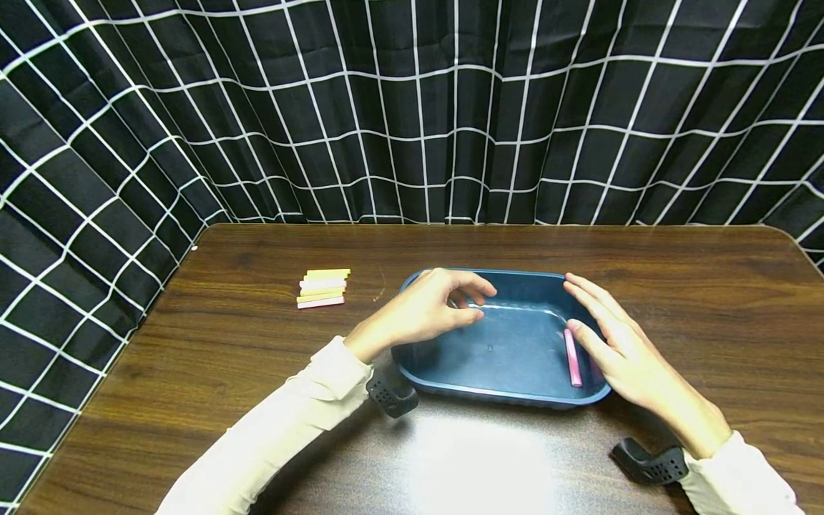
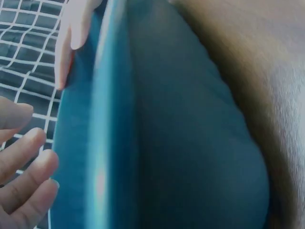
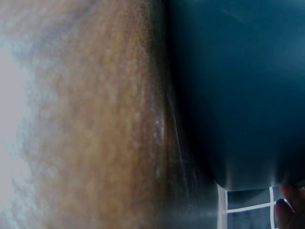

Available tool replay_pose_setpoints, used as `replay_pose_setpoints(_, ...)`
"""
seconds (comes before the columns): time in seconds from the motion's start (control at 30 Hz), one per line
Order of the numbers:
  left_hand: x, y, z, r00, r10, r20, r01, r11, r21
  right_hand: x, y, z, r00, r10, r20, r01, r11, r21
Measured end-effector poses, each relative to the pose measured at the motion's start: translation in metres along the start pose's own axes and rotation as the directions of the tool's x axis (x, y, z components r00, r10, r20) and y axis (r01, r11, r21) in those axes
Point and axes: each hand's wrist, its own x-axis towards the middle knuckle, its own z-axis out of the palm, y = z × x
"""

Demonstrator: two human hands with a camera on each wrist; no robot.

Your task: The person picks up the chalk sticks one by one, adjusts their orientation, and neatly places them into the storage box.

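A blue plastic tub (image 1: 489, 350) stands on the table, with a pink stick (image 1: 572, 357) that looks like chalk lying inside along its right end. Over the tub's left part hovers my left hand (image 1: 438, 304), fingers loosely bent and nothing between them. My right hand (image 1: 618, 343) is at the tub's right rim, its fingers fairly straight and the thumb just above the pink stick; whether it touches the rim or the stick I cannot tell. In the left wrist view, the left fingers (image 2: 28, 176) are apart from the tub wall (image 2: 176, 124).
Several yellow and pale pink chalk-like sticks (image 1: 322, 289) lie in a row left of the tub. The wooden table (image 1: 212, 343) ends at a black curtain (image 1: 438, 114) with a white grid. Both wrists wear black straps (image 1: 646, 461).
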Motion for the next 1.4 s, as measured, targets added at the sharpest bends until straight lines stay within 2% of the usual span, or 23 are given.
replay_pose_setpoints(0.17, -0.007, -0.003, -0.011, 0.999, -0.005, -0.042, 0.006, 1.0, 0.024, 0.001, -0.001, 0.0, 1.0, -0.002, 0.0, 0.002, 1.0, -0.002)
replay_pose_setpoints(0.4, -0.016, -0.007, -0.024, 0.996, -0.027, -0.086, 0.027, 1.0, -0.004, 0.0, -0.002, -0.001, 1.0, 0.002, 0.007, -0.002, 1.0, 0.004)
replay_pose_setpoints(0.7, -0.03, -0.014, -0.037, 0.992, -0.025, -0.121, 0.027, 0.999, 0.017, -0.001, -0.002, -0.001, 1.0, 0.015, 0.022, -0.016, 1.0, 0.014)
replay_pose_setpoints(0.87, -0.037, -0.018, -0.044, 0.99, -0.041, -0.134, 0.042, 0.999, 0.001, -0.001, -0.002, 0.0, 1.0, 0.014, 0.02, -0.014, 1.0, 0.011)
replay_pose_setpoints(1.07, -0.044, -0.029, -0.049, 0.988, -0.038, -0.148, 0.035, 0.999, -0.02, -0.002, -0.002, -0.001, 1.0, 0.017, 0.013, -0.017, 1.0, 0.001)
replay_pose_setpoints(1.4, -0.056, -0.045, -0.054, 0.986, -0.02, -0.164, 0.028, 0.999, 0.044, -0.002, -0.001, -0.001, 0.999, 0.027, 0.019, -0.027, 1.0, -0.002)
